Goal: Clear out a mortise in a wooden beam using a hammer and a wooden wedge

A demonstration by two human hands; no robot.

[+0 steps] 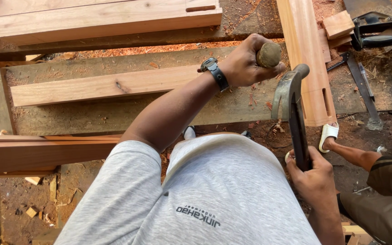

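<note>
My left hand (243, 66), with a dark watch on its wrist, is closed around a chisel's round wooden handle (269, 54), held upright beside a long reddish wooden post (306, 54). The chisel's blade is hidden under the hand. My right hand (313, 174) grips the dark handle of a claw hammer (291, 97). The hammer's steel head is raised just below and right of the chisel handle, not touching it. The post has a narrow slot cut near its close end.
A wooden plank (100, 86) and thicker beams (105, 18) lie across the sawdust-covered ground. A hand saw (377, 29), a metal square (363, 88) and wood blocks (339, 23) lie at right. Another person's foot in a white sandal (328, 135) rests by the post's end.
</note>
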